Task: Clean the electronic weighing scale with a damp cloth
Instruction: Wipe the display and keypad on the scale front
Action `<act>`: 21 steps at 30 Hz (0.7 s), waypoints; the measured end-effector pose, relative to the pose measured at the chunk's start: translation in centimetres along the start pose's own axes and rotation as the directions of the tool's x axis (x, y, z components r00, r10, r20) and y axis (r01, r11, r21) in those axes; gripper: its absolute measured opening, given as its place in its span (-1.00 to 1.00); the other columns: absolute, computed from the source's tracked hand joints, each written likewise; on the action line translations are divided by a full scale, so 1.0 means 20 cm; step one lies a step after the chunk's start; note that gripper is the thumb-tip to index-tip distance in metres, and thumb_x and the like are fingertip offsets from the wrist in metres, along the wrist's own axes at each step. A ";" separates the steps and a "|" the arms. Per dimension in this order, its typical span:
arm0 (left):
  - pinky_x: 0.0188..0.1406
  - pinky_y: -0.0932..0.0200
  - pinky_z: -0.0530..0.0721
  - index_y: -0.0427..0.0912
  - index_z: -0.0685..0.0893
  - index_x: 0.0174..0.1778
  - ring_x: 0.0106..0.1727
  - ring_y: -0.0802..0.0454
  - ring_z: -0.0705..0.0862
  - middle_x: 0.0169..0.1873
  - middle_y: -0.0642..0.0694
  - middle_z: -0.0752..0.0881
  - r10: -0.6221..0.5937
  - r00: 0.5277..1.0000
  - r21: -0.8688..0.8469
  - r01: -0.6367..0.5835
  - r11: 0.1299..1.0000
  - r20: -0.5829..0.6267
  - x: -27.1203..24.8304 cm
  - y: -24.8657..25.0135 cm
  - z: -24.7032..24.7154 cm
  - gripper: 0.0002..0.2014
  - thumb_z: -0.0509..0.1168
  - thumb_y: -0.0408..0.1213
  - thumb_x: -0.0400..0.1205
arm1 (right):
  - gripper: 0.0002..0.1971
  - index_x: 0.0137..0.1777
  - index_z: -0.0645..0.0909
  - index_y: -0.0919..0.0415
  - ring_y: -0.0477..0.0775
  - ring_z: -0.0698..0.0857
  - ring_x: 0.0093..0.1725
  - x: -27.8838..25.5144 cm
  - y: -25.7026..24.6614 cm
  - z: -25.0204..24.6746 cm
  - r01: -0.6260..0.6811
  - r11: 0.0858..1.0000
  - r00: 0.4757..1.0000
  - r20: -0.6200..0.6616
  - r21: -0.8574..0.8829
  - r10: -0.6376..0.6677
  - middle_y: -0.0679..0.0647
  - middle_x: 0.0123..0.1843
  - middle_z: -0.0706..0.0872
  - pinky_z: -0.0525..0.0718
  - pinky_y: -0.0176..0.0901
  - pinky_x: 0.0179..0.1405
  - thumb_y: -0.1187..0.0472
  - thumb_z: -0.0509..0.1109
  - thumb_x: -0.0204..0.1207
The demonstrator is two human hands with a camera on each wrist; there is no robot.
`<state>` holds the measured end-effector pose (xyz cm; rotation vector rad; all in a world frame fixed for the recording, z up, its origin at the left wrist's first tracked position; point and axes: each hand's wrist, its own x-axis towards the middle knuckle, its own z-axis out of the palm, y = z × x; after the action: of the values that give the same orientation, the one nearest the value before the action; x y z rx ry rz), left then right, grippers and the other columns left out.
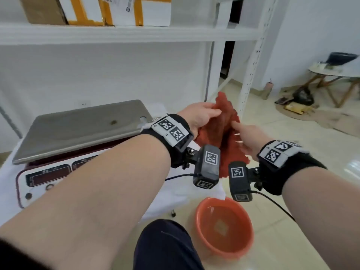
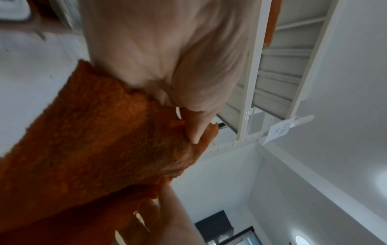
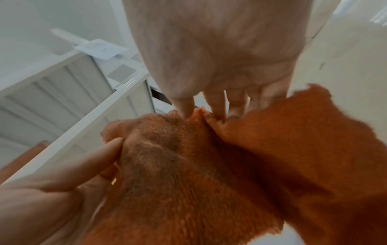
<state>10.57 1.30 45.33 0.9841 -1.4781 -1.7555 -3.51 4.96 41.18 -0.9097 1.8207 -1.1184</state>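
Left forearm covers right part of scale (image 1: 78, 133) front panel; display digits too blurred to read. Cloth (image 1: 224, 129) lower edge hidden behind wrist cameras. Right hand (image 1: 247, 137) fingers concealed under cloth. Both wrist views blurred; basin (image 1: 200, 215) contents below hands indistinct.

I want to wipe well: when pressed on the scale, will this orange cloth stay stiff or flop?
Likely floppy: the orange cloth sags and folds between the left hand and right hand. Its fuzzy pile probably grips rather than slips. It seems light.
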 end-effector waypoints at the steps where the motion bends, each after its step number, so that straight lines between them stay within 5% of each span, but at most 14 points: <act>1: -0.13 0.11 0.69 -0.28 0.59 0.31 -0.20 -0.04 0.69 -0.18 -0.17 0.71 0.007 1.000 0.012 -0.008 1.000 0.017 0.04 0.00 0.03 -0.72 0.13 -0.42 0.72 | -0.81 -0.23 0.55 0.20 0.05 0.55 -0.42 0.03 0.03 -0.02 0.008 0.999 0.999 -0.034 -0.032 -0.010 0.12 -0.30 0.58 0.56 -0.30 -0.56 0.13 0.33 0.57; 2: -0.07 0.08 0.69 -0.28 0.61 0.27 -0.18 -0.04 0.70 -0.19 -0.16 0.71 0.017 0.999 0.032 -0.018 0.999 0.027 0.08 0.00 0.06 -0.74 0.14 -0.42 0.71 | -0.89 -0.16 0.62 0.24 0.11 0.61 -0.36 0.06 0.05 -0.05 0.045 0.996 0.996 -0.073 -0.075 -0.051 0.16 -0.26 0.63 0.67 -0.15 -0.40 0.19 0.41 0.50; 4: 0.07 0.00 0.68 -0.23 0.68 0.10 -0.15 -0.07 0.71 -0.20 -0.16 0.73 0.031 0.999 0.083 -0.034 0.996 0.032 0.14 -0.01 0.09 -0.81 0.18 -0.44 0.69 | -0.68 0.15 0.68 0.16 0.18 0.69 -0.19 0.11 0.08 -0.08 0.129 0.986 0.981 -0.135 -0.106 -0.143 0.13 -0.16 0.70 0.73 0.08 -0.03 0.28 0.47 0.37; 7: 0.12 -0.07 0.69 -0.08 0.72 -0.18 -0.12 -0.10 0.72 -0.26 -0.13 0.75 0.024 1.000 0.191 -0.027 0.981 0.018 0.22 -0.04 0.12 -0.81 0.27 -0.44 0.63 | -0.43 0.36 0.57 -0.10 0.00 0.62 -0.07 0.12 0.07 -0.12 0.273 0.954 0.942 -0.168 -0.123 -0.291 -0.02 0.06 0.60 0.62 -0.10 0.03 0.37 0.43 0.37; 9: 0.16 -0.12 0.67 -0.03 0.74 -0.27 -0.08 -0.12 0.73 -0.28 -0.08 0.77 0.031 0.999 0.272 -0.035 0.962 0.020 0.26 -0.06 0.12 -0.81 0.35 -0.40 0.58 | -0.53 0.22 0.68 -0.12 -0.08 0.65 -0.12 0.13 0.06 -0.14 0.357 0.928 0.922 -0.118 -0.108 -0.368 -0.04 0.06 0.68 0.65 -0.14 0.06 0.39 0.40 0.39; 12: 0.16 -0.11 0.68 -0.04 0.75 -0.26 -0.09 -0.09 0.73 -0.28 -0.07 0.77 0.040 0.999 0.285 -0.046 0.957 0.026 0.28 -0.09 0.14 -0.87 0.39 -0.34 0.56 | -0.71 -0.18 0.75 -0.14 -0.18 0.68 -0.20 0.14 0.05 -0.17 0.406 0.911 0.909 -0.067 -0.071 -0.411 -0.10 -0.21 0.78 0.64 -0.20 -0.06 0.34 0.40 0.43; 17: -0.41 0.28 0.63 -0.15 0.67 -0.07 -0.36 0.11 0.64 -0.33 -0.06 0.69 0.020 1.000 0.206 -0.017 0.978 -0.009 0.29 -0.10 0.15 -0.89 0.24 -0.33 0.68 | -0.82 -0.28 0.74 -0.18 -0.09 0.72 -0.17 0.18 0.09 -0.19 0.417 0.904 0.883 -0.194 -0.094 -0.427 -0.11 -0.23 0.81 0.69 -0.03 0.01 0.18 0.47 0.41; 21: -0.49 0.33 0.60 -0.11 0.60 -0.28 -0.39 0.12 0.59 -0.38 -0.05 0.64 0.000 0.994 0.169 0.018 0.985 -0.106 0.29 -0.14 0.12 -0.83 0.34 -0.40 0.61 | -0.86 -0.40 0.69 -0.05 0.01 0.74 -0.16 0.20 0.09 -0.19 0.355 0.920 0.869 -0.304 -0.167 -0.390 -0.08 -0.32 0.76 0.73 0.02 0.02 0.17 0.59 0.26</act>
<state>5.46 -1.94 42.04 1.1535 -1.5773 -1.5779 -8.81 3.51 39.58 -1.2358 2.0432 -1.5018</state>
